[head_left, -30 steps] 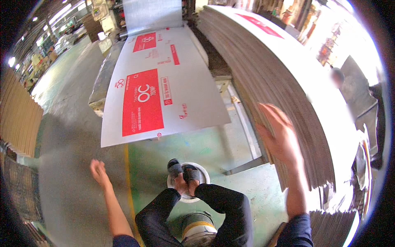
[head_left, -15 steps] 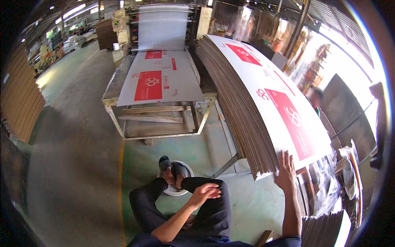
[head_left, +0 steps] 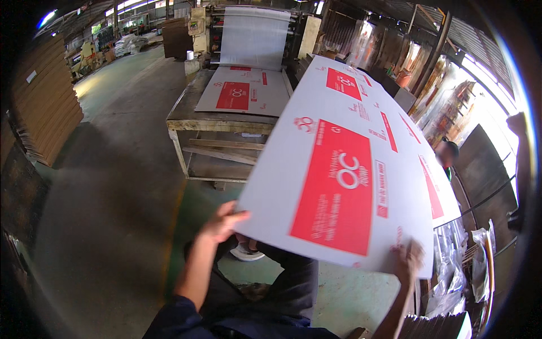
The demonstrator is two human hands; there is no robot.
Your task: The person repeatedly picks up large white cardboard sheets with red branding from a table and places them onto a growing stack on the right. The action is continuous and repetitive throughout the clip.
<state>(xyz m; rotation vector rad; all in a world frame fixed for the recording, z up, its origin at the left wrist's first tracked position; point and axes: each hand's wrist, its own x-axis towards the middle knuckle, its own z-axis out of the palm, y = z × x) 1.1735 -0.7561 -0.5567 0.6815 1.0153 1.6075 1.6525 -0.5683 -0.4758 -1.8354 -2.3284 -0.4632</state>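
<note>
A large white cardboard sheet [head_left: 271, 198] with red printed blocks slants across the middle, lifted at its near edge. My left hand [head_left: 221, 223] pinches its near left corner, with the fingers at the edge. By its near right corner my right hand [head_left: 411, 259] grips the same sheet; that hand is slightly blurred and part of its fingers is hidden. Under the sheet's right side shows another printed sheet [head_left: 443, 212], the top of the stack. The raised sheet hides most of the stack.
Ahead on the left, a worn metal-framed table [head_left: 195, 124] bears another printed sheet [head_left: 265, 101] in front of a roller machine [head_left: 199, 34] with hanging film. Brown board stacks [head_left: 45, 96] stand far left. A person [head_left: 446, 152] is beyond the stack. Plastic-wrapped material [head_left: 451, 265] lies right.
My left hand has gone from my lap to the sheet's left corner. The top sheet has been lifted and pulled left off the stack, and my right hand now grips its near edge.
</note>
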